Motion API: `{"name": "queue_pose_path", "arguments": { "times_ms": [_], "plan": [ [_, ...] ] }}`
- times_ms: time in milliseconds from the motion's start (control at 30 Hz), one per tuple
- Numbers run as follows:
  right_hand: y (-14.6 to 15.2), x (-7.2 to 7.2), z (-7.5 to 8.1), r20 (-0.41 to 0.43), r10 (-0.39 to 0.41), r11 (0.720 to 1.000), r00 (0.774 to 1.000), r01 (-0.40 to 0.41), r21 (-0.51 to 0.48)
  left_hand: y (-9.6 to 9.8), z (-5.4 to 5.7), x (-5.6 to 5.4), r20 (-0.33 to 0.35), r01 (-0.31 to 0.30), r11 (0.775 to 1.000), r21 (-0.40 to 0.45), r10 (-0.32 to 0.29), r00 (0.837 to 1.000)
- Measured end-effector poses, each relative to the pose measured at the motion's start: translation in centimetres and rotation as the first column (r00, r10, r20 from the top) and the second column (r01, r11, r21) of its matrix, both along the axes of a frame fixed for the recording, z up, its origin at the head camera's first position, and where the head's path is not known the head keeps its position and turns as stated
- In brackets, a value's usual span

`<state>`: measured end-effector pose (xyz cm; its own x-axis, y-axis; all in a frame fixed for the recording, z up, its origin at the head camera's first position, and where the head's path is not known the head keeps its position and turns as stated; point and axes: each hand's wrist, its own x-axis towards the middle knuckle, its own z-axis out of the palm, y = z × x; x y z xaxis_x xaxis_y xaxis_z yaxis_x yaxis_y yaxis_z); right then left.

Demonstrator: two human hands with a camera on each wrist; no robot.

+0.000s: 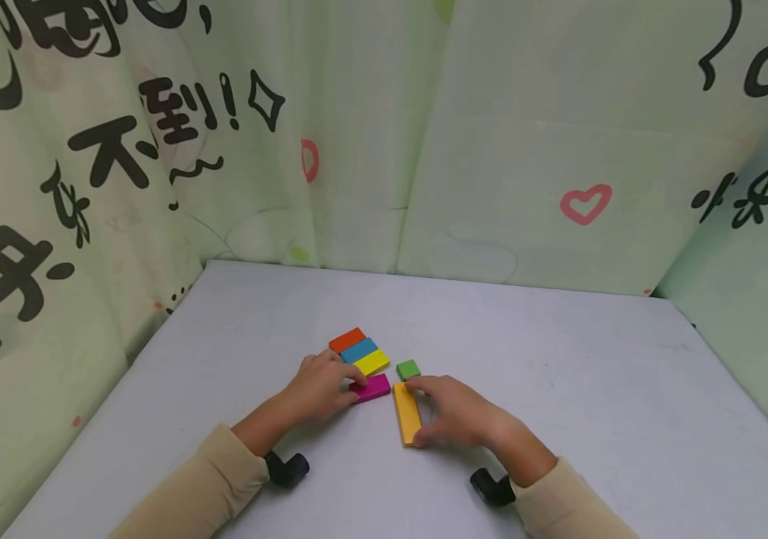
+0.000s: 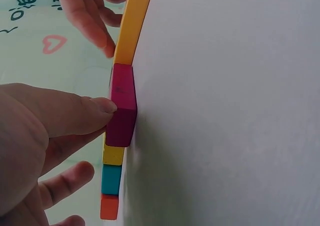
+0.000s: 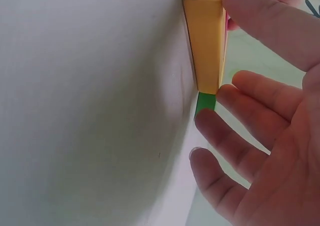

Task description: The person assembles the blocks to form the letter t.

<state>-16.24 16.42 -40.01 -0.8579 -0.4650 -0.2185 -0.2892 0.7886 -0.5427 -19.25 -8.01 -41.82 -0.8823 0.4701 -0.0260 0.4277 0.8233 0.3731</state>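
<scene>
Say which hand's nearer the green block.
Right. In the head view, the right hand is just below and right of the green block; the left hand is farther off, left, pinching the magenta block.

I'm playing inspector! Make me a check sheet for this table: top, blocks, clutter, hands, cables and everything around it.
Surface: white table
Blocks: orange block, blue block, yellow block side by side; magenta block, green block, amber block nearby
Clutter: nothing seen
Hands: left hand pinches the magenta block; right hand has thumb and fingers at the amber block
Cables: nothing seen
Surroundings: pale green curtain with black writing
</scene>
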Motion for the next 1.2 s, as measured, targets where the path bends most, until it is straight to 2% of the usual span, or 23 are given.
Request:
{"name": "queue_pose_path", "arguments": {
  "times_ms": [167, 433, 800, 1200],
  "plan": [
    [0.0, -0.1, -0.1, -0.007, 0.007, 1.000, 1.000, -0.007, -0.004, 0.0, -0.2, -0.3, 0.009, -0.002, 1.000, 0.002, 0.002, 1.000],
    [-0.2, 0.4, -0.1, 0.028, -0.012, 1.000, 1.000, 0.012, -0.023, 0.0, -0.4, -0.5, 0.021, -0.005, 1.000, 0.007, 0.005, 1.000],
    [-0.6, 1.3, -0.3, -0.028, 0.044, 0.999, 0.999, -0.045, -0.027, -0.1, 0.0, -0.3, 0.061, -0.007, 1.000, 0.024, 0.005, 0.998],
    [-1.8, 2.0, -0.4, -0.100, 0.072, 0.996, 0.992, -0.067, 0.055, -1.0, -0.2, -0.4, 0.096, 0.014, 0.999, 0.053, -0.019, 0.995]
  ]
}}
